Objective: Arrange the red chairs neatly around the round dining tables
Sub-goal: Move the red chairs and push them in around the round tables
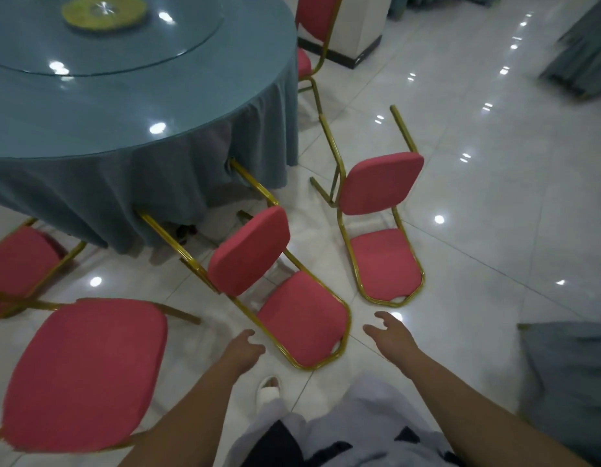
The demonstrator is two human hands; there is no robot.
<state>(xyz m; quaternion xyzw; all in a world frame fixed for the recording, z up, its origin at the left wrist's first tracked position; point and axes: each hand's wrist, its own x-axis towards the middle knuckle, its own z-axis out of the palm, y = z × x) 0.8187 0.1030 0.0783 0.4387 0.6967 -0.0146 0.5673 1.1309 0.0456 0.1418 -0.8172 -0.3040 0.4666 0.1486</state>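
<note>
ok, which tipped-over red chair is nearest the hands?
The red padded chair with gold metal frame lying on its back between both hands, legs under the teal tablecloth. The other tipped red chair lies farther out, on open floor.

The bench (90, 106) is cut off by the top and left edges. Its tablecloth (205, 183) hides the front legs of the nearest tipped chair (279, 284). The left-edge chair (19, 261) is partly cropped. The grey object (568, 382) at right is blurred, possibly fabric.
</note>
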